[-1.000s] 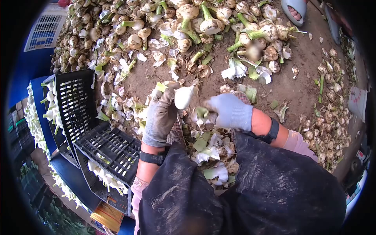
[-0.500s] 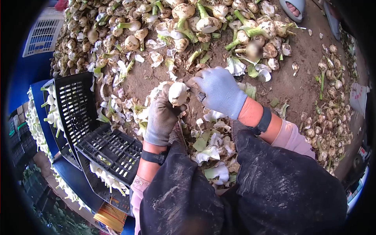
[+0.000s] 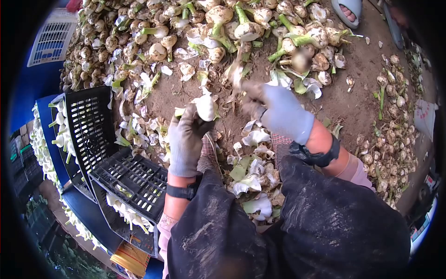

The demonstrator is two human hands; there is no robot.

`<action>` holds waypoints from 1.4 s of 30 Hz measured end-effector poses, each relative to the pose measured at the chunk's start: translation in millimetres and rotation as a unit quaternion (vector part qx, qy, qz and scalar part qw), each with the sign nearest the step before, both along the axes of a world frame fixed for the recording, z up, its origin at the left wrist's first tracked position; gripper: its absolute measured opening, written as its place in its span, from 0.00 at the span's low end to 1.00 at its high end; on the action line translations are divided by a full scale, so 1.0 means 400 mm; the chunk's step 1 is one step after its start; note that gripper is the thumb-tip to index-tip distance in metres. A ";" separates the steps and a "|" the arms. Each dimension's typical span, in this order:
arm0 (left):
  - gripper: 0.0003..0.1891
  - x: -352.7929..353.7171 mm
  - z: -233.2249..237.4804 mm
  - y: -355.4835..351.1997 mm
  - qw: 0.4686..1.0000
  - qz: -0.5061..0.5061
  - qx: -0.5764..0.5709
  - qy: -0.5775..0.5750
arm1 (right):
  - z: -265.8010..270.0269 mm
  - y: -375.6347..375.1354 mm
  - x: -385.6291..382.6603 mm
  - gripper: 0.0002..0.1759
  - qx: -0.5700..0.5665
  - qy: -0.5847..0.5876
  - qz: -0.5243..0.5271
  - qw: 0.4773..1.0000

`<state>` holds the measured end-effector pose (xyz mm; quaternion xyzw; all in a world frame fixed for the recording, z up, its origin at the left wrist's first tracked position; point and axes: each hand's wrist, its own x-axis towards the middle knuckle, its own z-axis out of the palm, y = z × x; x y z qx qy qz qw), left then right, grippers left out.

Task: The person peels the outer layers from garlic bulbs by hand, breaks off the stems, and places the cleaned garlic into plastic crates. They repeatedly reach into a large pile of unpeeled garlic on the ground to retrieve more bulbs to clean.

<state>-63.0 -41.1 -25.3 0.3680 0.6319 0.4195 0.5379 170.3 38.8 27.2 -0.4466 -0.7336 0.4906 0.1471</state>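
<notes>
A clean white garlic bulb point(image 3: 205, 108) with a short green stem stub pointing left is gripped in the fingers of my gloved left hand point(image 3: 186, 139). To its right, apart from the bulb, my right hand point(image 3: 283, 110) wears a grey-blue glove with dark, soiled fingertips. Its fingers are smeared by motion, and a blurred brownish strip of peel point(image 3: 236, 74) shows beside them. Below, between my shoes, lies a heap of peeled garlic skins point(image 3: 253, 181).
Unpeeled garlic bulbs point(image 3: 158, 51) with stems are piled at the top, and more point(image 3: 390, 139) lie at right. Black slatted crates point(image 3: 130, 179) holding white bulbs stand at left. A person's foot in a grey slipper point(image 3: 348, 11) is at top right.
My right hand has moved right and down, away from the bulb. The bulb has turned and shifted slightly left in my left hand, showing its stem stub. Blurred peel now shows near my right fingers.
</notes>
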 end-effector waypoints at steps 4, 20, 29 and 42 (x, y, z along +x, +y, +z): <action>0.09 -0.058 0.336 -0.045 0.947 0.210 0.069 0.232 | -0.087 -0.022 0.025 0.19 0.085 -0.199 0.094 0.972; 0.13 0.120 0.228 0.134 0.956 -0.275 0.090 0.059 | -0.025 -0.012 -0.006 0.33 -0.272 0.407 0.005 0.872; 0.07 0.166 0.167 0.204 0.803 -0.413 0.257 0.344 | -0.009 0.026 0.107 0.23 -0.175 0.234 -0.020 0.956; 0.35 0.165 0.110 0.181 0.939 -0.199 0.181 0.214 | -0.043 0.168 0.197 0.16 0.006 0.165 -0.230 0.959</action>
